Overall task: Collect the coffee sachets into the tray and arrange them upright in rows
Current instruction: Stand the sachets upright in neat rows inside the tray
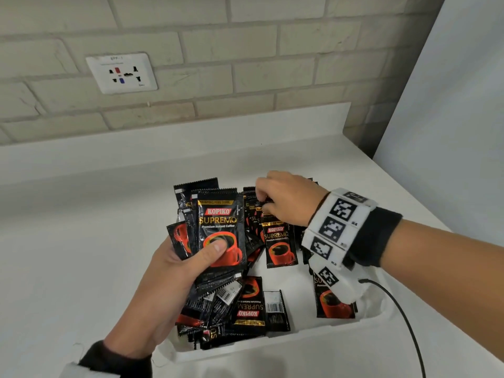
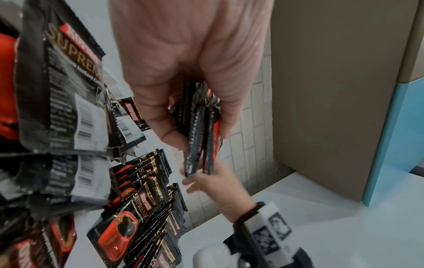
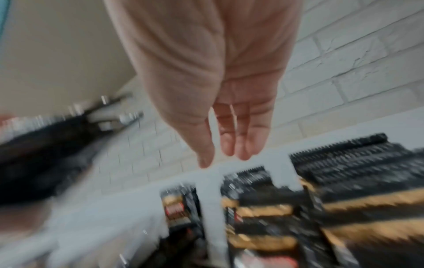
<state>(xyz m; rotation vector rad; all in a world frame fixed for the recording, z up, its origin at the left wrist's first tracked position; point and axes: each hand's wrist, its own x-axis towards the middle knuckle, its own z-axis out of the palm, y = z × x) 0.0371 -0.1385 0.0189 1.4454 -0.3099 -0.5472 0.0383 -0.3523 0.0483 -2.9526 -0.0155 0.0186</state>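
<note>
Black Kopiko Supremo coffee sachets fill a white tray (image 1: 272, 347) on the counter. My left hand (image 1: 195, 257) grips a fanned bunch of sachets (image 1: 218, 222) above the tray's left side, thumb pressed on the front one. The left wrist view shows that bunch (image 2: 201, 127) edge-on between thumb and fingers. Upright sachets (image 1: 278, 241) stand in rows at the tray's far right. My right hand (image 1: 266, 203) hovers over their tops, fingers bent down and touching them. In the blurred right wrist view its fingers (image 3: 227, 143) hold nothing above the rows (image 3: 344, 163). Loose sachets (image 1: 248, 309) lie flat at the front.
A brick wall with a white socket plate (image 1: 122, 73) rises behind the white counter (image 1: 81, 241). A pale panel (image 1: 450, 105) bounds the right side. A black cable (image 1: 403, 317) runs from my right wrist band past the tray's right corner.
</note>
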